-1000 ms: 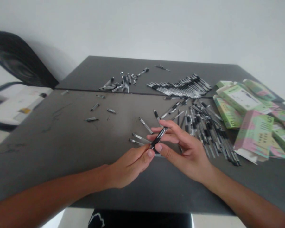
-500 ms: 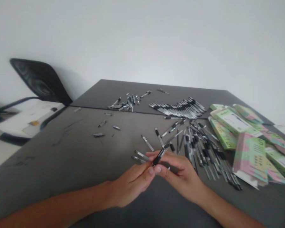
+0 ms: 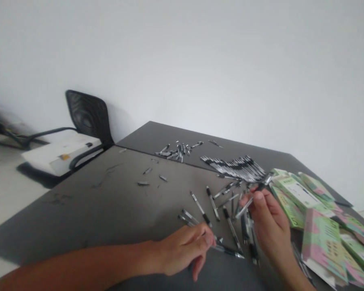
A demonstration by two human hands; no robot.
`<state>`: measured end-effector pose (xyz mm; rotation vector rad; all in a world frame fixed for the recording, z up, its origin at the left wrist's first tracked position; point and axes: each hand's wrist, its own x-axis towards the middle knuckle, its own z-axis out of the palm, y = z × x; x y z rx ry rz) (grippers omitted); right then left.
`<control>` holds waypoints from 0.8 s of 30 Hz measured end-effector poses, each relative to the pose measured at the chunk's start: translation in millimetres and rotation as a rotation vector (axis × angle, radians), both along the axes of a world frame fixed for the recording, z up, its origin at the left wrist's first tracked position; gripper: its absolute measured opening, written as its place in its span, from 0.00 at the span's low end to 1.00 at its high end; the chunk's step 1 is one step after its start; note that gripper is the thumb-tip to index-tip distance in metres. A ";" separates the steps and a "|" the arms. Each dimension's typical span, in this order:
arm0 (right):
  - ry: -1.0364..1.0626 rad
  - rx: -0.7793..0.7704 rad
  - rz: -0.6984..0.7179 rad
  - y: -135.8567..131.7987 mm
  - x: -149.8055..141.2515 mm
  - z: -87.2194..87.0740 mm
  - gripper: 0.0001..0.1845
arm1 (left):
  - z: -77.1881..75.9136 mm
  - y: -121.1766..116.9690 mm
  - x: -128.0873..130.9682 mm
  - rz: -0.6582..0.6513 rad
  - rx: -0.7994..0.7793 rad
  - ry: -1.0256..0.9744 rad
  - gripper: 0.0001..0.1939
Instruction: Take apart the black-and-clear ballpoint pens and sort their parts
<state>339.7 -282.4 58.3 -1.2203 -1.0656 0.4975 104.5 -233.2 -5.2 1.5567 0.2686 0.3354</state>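
Two hands over charcoal table (image 3: 79, 210). Right hand (image 3: 268, 220): thumb and fingertips pinch clear-barrelled pen (image 3: 255, 198), raised off table above loose pens (image 3: 245, 228). Left hand (image 3: 183, 250): fingers loosely curled, empty, just beside lying pen (image 3: 227, 251). Aligned pen row (image 3: 233, 166) beyond.

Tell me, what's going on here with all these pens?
A person at a dark table holds a pen in the right hand, while the left hand lies beside loose pens. Lined-up pens and a heap of pen parts sit farther off, with green and pink boxes to the right.
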 end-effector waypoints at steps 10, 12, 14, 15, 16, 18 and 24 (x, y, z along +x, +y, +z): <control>-0.862 -0.373 -0.080 90.9 43.6 24.2 0.28 | -9.8 2.6 3.7 -0.042 0.099 -0.007 0.42; -0.973 -0.428 -0.022 122.0 41.6 23.2 0.23 | -11.8 2.2 5.5 -0.030 0.100 -0.026 0.43; -1.068 -0.479 0.022 151.0 37.3 20.7 0.19 | -13.4 2.4 6.7 -0.016 0.114 -0.028 0.45; -1.113 -0.505 0.035 163.9 34.8 18.8 0.19 | -13.9 2.7 6.8 -0.017 0.115 -0.015 0.45; -1.155 -0.530 0.041 175.4 32.3 16.4 0.18 | -14.2 3.2 6.6 -0.023 0.111 0.006 0.45; -1.231 -0.575 0.031 194.2 27.8 10.6 0.18 | -14.2 4.2 5.1 -0.034 0.095 0.048 0.45; -1.390 -0.630 -0.001 221.1 19.7 -6.9 0.16 | -10.9 6.1 -0.8 -0.024 0.118 0.062 0.43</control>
